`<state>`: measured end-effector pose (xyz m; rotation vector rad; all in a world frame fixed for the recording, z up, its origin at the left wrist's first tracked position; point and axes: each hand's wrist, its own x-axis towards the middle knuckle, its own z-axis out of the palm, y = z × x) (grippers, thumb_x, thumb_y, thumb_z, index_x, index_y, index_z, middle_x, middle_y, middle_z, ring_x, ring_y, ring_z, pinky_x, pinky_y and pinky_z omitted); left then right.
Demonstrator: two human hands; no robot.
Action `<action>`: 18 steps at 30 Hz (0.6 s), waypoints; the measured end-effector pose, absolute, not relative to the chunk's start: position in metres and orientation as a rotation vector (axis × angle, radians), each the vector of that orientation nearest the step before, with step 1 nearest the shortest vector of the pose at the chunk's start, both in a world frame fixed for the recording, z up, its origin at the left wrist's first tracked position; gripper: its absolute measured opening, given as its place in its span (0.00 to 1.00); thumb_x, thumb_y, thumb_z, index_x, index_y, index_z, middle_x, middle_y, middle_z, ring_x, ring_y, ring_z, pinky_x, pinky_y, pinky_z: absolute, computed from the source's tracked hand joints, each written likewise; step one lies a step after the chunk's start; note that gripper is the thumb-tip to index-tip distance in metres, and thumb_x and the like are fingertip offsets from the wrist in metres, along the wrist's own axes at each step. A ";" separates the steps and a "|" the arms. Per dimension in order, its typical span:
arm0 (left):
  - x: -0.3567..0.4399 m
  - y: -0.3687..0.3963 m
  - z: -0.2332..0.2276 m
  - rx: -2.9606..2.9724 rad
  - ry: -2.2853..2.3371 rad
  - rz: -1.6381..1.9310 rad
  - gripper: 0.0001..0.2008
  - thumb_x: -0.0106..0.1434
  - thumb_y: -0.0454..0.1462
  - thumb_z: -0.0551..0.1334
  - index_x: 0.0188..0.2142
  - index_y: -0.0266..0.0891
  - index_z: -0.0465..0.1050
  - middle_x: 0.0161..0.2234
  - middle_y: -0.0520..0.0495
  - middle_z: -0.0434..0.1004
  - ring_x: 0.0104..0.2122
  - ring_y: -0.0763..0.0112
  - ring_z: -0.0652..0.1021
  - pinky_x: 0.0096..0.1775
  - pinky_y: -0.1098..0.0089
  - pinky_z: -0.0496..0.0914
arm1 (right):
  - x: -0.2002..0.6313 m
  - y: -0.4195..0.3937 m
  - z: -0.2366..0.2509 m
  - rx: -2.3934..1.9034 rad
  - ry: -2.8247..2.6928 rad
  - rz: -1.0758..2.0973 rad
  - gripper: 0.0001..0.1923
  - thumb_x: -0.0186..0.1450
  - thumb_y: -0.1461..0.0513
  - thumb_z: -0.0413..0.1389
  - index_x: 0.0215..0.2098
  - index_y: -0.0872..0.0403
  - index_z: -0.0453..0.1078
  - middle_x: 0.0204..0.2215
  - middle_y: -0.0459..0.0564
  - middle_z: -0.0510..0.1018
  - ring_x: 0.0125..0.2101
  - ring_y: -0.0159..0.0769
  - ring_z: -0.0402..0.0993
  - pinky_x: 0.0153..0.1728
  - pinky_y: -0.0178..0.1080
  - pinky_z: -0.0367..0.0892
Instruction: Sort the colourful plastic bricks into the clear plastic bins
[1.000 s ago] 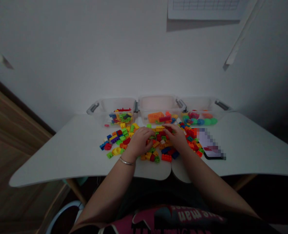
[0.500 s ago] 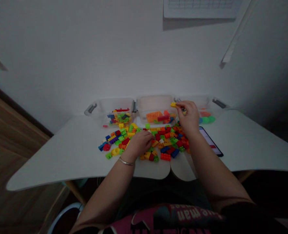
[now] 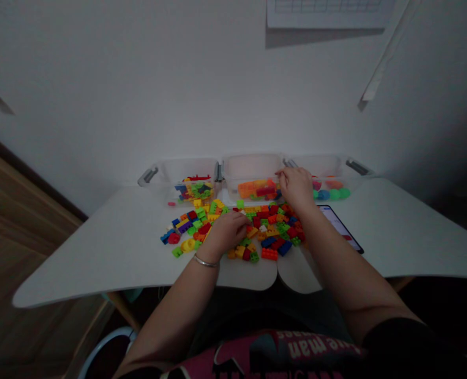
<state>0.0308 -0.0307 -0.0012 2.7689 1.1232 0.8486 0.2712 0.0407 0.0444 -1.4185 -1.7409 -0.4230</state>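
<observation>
- The loose pile of coloured building bricks lies on the near middle of the white bench, spreading from the bins toward the person.
- The left hand rests palm down on the pile's 9 o'clock side, fingers curled onto the bricks; whether it grips one I cannot tell. A thin bangle circles that wrist.
- The right hand reaches out at 12 o'clock from the pile, over the right edge of the middle clear bin, its fingers bent down and drawn together; nothing shows between them.
- The two hands are well apart, the right arm stretched farther forward than the left.
- Half a second ago the right hand was higher, over the seam between the middle and right bins, pinching a small yellow brick; now it is lower and nearer the middle bin, and that brick is no longer seen in it. A second ago both hands lay together on the pile.
- The left hand has hardly shifted.
- The left clear bin holds mixed bricks; the right clear bin holds round green, blue and red pieces.
- A phone lies at 3 o'clock from the pile, screen lit, its writing too small to read.
- The shirt carries white letters seen upside down, reading "man".
</observation>
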 end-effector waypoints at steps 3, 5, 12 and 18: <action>0.029 -0.031 0.000 2.692 1.201 1.028 0.10 0.63 0.30 0.56 0.36 0.41 0.75 0.35 0.46 0.79 0.38 0.65 0.77 0.43 0.63 0.72 | 0.275 0.041 0.039 -1.356 -1.781 -0.439 0.13 0.67 0.63 0.47 0.35 0.52 0.74 0.36 0.55 0.82 0.41 0.49 0.74 0.48 0.53 0.66; 0.028 -0.030 0.000 2.619 1.256 1.177 0.10 0.63 0.30 0.55 0.36 0.41 0.74 0.36 0.46 0.79 0.39 0.65 0.77 0.45 0.62 0.72 | 0.278 0.043 0.037 -1.310 -1.800 -0.412 0.13 0.68 0.63 0.46 0.36 0.52 0.74 0.37 0.55 0.82 0.42 0.48 0.74 0.50 0.53 0.65; 0.024 -0.024 0.000 2.457 1.566 1.303 0.10 0.63 0.30 0.54 0.36 0.40 0.74 0.36 0.45 0.80 0.39 0.62 0.77 0.45 0.60 0.72 | 0.274 0.030 0.043 -1.221 -1.799 -0.277 0.13 0.65 0.62 0.50 0.45 0.53 0.72 0.46 0.57 0.80 0.50 0.50 0.72 0.58 0.55 0.60; 0.022 -0.021 -0.004 2.461 1.674 1.357 0.15 0.57 0.26 0.54 0.35 0.42 0.76 0.36 0.45 0.79 0.47 0.57 0.73 0.53 0.52 0.67 | 0.248 -0.012 0.037 -1.121 -1.828 -0.191 0.14 0.65 0.63 0.52 0.48 0.51 0.72 0.48 0.55 0.78 0.51 0.47 0.71 0.57 0.52 0.62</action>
